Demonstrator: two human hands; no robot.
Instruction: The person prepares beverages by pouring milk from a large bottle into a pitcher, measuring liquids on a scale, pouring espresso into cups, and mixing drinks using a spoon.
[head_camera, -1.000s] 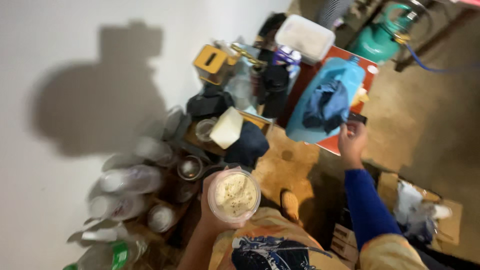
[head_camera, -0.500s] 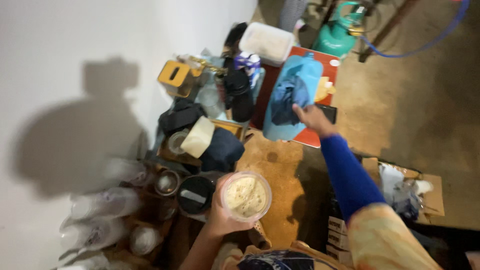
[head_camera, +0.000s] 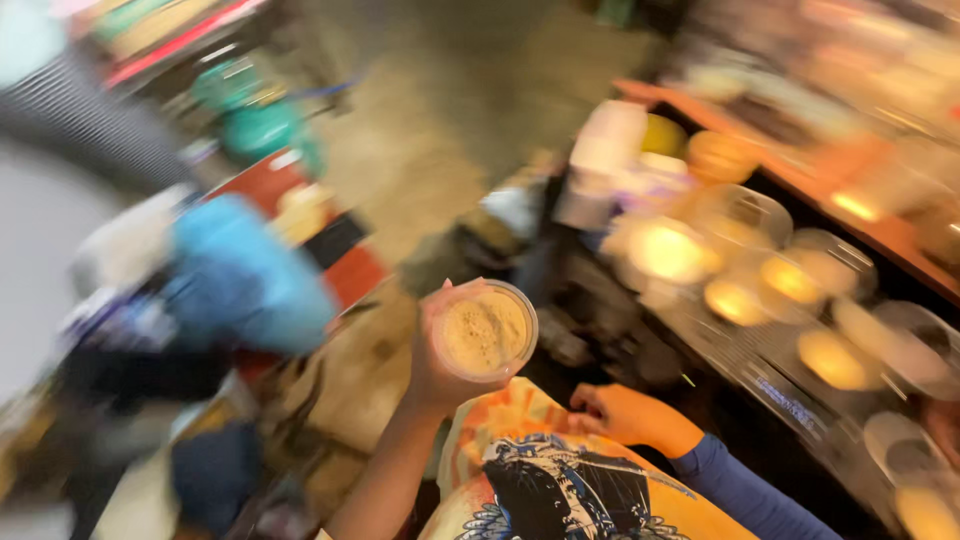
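- Since a moment ago the view has swung away from the white wall and its bottles; the right hand (head_camera: 625, 415) has left the red board and come back close to the body, and the shot is now heavily smeared.
- Nearest, an orange printed shirt (head_camera: 560, 480) fills the bottom edge, with the right hand just above it, fingers curled loosely, holding nothing that I can make out; its arm wears a blue sleeve (head_camera: 745, 490).
- The left hand (head_camera: 435, 365) is wrapped round a clear plastic cup (head_camera: 483, 330) of pale grainy powder, held upright in front of the chest.
- Left of it lies a blue cloth (head_camera: 245, 275) on a red board (head_camera: 300, 215).
- To the right, a desk (head_camera: 760, 370) carries round glass bowls (head_camera: 740, 215), too blurred to tell apart.
- Farthest, a green gas cylinder (head_camera: 255, 125) stands on the floor.
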